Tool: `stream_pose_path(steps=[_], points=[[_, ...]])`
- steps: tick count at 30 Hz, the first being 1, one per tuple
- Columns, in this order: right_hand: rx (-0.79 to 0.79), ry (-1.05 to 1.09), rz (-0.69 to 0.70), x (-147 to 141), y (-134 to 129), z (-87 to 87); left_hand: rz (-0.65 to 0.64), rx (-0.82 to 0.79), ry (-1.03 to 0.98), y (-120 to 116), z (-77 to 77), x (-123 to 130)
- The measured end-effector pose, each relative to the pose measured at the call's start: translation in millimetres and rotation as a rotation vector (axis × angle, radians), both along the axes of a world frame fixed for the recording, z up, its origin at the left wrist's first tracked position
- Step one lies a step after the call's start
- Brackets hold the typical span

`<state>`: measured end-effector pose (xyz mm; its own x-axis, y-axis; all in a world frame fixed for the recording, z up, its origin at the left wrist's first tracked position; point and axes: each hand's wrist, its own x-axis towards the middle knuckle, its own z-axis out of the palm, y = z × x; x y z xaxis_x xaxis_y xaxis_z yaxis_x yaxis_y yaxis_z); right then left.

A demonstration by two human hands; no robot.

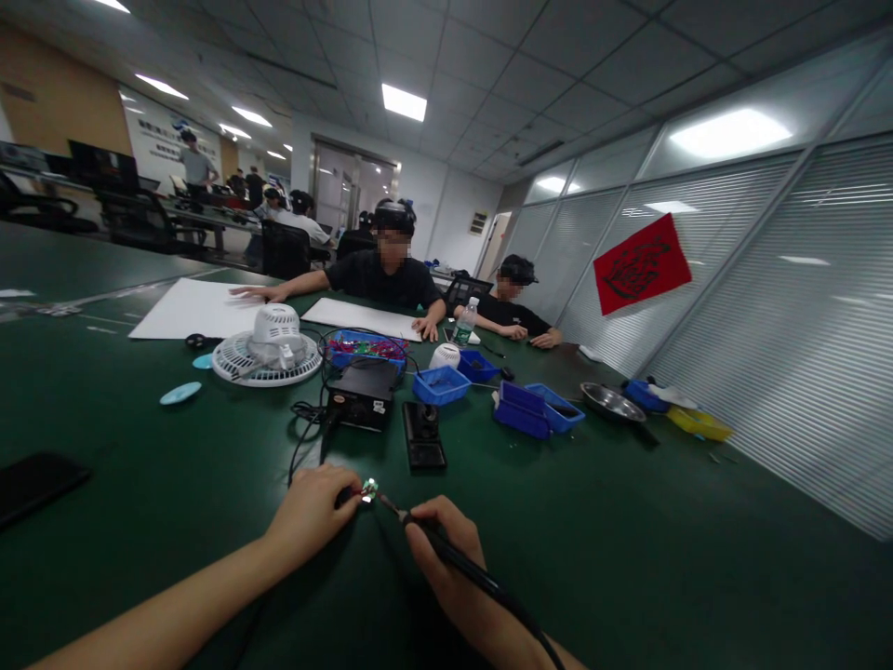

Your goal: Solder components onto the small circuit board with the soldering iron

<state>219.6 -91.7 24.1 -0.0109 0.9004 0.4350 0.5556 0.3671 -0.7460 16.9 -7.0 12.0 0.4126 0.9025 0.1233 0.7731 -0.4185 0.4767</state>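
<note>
Basically mid-job, it seems: the left hand (317, 510) pinches a small circuit board (370, 489), the right hand (450, 586) grips a soldering iron (461, 560) just beside it, finished joints indiscernible.

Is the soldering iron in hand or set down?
In hand: the right hand grips the iron, its tip near the board in the left hand.

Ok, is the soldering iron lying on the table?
No, the right hand holds the soldering iron, its tip pointing toward the small green board by the left hand.
</note>
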Motion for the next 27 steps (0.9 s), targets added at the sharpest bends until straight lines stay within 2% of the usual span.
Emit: stream_pose_path(steps=[3, 6, 9, 13, 16, 17, 19, 22, 26, 27], points=[[0.021, 0.013, 0.009, 1.0, 0.5, 0.2, -0.005, 0.004, -0.005, 1.0, -1.5, -0.1], [0.107, 0.035, -0.038, 7.4, 5.0, 2.2, -0.004, 0.004, 0.003, 1.9, -0.3, 0.4], [0.241, 0.049, -0.183, 23.9, 13.7, 11.8, -0.006, -0.017, 0.027, 0.9, 4.7, 1.1], [0.388, 0.127, -0.499, 56.7, 25.5, 37.6, -0.006, -0.047, 0.047, -1.8, 10.3, 1.7], [0.455, 0.271, -0.696, 72.0, 28.8, 52.7, -0.003, -0.052, 0.055, -2.0, 9.9, 2.0], [0.436, 0.303, -0.703, 72.6, 28.5, 54.2, -0.003, -0.049, 0.057, -1.7, 9.2, 2.2], [0.357, 0.32, -0.625, 66.4, 25.9, 50.6, -0.006, -0.04, 0.055, -1.0, 8.2, 2.3], [0.179, 0.25, -0.385, 43.4, 17.4, 32.1, -0.01, -0.033, 0.042, -0.3, 7.7, 2.3], [0.041, 0.133, -0.04, 10.1, 2.9, 6.3, -0.002, -0.011, 0.027, 0.9, 4.9, 1.7], [0.02, 0.109, -0.002, 4.2, 0.0, 2.6, 0.0, -0.004, 0.022, 1.3, 3.5, 1.5]])
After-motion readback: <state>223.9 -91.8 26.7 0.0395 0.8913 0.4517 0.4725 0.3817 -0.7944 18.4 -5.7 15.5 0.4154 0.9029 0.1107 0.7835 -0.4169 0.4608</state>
